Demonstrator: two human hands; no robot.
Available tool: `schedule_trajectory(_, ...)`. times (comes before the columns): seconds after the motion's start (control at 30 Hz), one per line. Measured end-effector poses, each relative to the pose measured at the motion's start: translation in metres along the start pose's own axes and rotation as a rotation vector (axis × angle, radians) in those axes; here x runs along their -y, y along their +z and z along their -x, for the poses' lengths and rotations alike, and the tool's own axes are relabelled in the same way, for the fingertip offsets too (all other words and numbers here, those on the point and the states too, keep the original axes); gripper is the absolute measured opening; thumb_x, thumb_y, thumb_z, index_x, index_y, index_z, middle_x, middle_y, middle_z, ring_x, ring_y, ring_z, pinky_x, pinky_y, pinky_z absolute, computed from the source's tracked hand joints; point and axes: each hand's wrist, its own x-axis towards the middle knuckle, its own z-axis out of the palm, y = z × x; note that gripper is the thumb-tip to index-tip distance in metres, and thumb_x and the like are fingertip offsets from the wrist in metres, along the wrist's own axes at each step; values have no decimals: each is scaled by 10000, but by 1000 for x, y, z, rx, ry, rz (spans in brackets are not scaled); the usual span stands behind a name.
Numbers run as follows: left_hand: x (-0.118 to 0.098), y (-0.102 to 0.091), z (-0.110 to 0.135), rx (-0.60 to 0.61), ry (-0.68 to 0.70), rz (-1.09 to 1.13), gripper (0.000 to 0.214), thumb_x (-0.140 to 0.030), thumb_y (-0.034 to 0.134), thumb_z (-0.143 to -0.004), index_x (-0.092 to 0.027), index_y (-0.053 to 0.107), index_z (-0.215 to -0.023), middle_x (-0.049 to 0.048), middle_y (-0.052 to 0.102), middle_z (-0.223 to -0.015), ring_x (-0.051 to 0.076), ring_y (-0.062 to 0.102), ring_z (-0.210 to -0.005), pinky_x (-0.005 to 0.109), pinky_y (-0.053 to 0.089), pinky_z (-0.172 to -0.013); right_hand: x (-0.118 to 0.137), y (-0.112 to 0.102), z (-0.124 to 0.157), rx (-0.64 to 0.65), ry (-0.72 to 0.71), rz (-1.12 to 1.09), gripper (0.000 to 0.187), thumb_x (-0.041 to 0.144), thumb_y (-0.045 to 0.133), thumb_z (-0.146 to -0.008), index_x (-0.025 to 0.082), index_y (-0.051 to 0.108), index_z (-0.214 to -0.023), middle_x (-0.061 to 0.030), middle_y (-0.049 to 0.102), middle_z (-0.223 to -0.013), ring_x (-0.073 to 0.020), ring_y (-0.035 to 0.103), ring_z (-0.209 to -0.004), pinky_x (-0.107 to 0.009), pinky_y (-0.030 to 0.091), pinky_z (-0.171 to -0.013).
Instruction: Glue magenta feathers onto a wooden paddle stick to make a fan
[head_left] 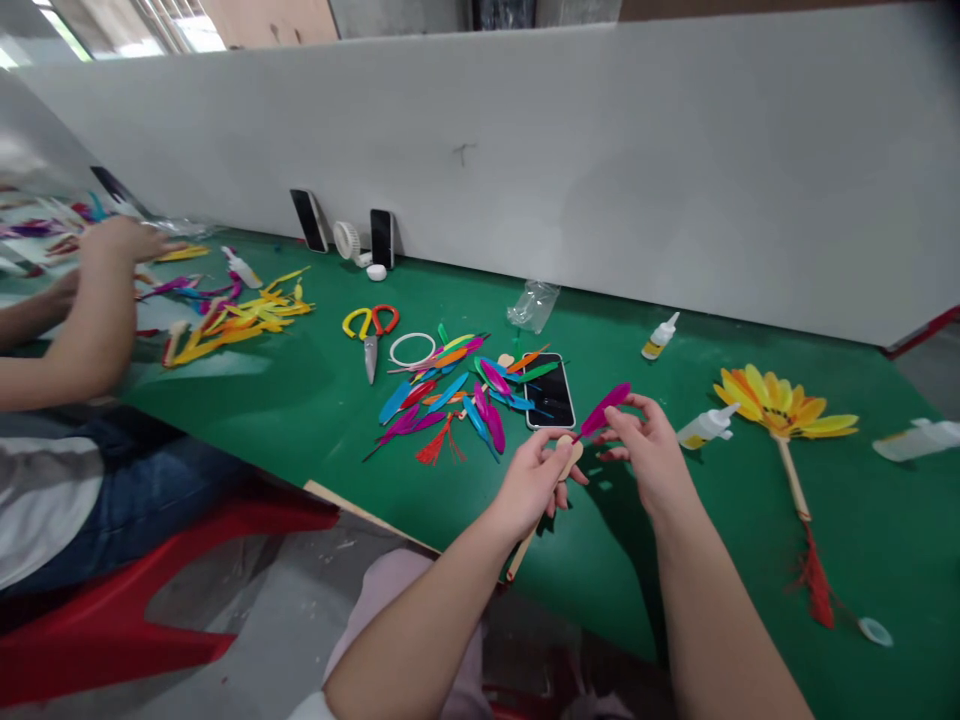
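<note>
My left hand [541, 472] is closed around a wooden fan handle [571, 460], whose rounded pale head shows between the fingers and whose stick runs down past the table edge. Between the fingertips of my right hand [643, 446] is a magenta feather [604, 410], its quill end at the handle's head. I cannot tell whether the quill is attached there. Just beyond my hands lies a loose pile of colourful feathers [450, 385], with a red tassel [442, 443] at its near side. A phone [550, 392] lies flat by the pile, partly covered by feathers.
A yellow feather fan [780, 405] with a red tassel lies to the right, near glue bottles [705, 427]. Scissors [370, 335] and a white ring [412, 350] lie left of the pile. A co-worker's arm [97, 300] reaches over the table at left. A white partition [525, 150] stands behind.
</note>
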Motion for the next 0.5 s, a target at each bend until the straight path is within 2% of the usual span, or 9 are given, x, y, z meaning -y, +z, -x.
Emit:
schedule_trajectory(0.17,5,-1,-1,19,36,-10,438,-524,428,-784,-172,474,-1041,-13,582,-639,34,413,-321,131,253,-266,-4,0,2,75,42,167,389,469,665,-582,160,620,-815,-23,608,-674,-129,554,-584,-208,416,-443)
schedule_trajectory(0.5,6,-1,-1,32,48,-13,421,-514,419,-796,-162,480,-1019,4,581,-656,30,403,-328,125,249,-265,-5,-4,2,169,18,219,298,422,662,-629,148,615,-737,-20,603,-641,-120,540,-600,-209,432,-480)
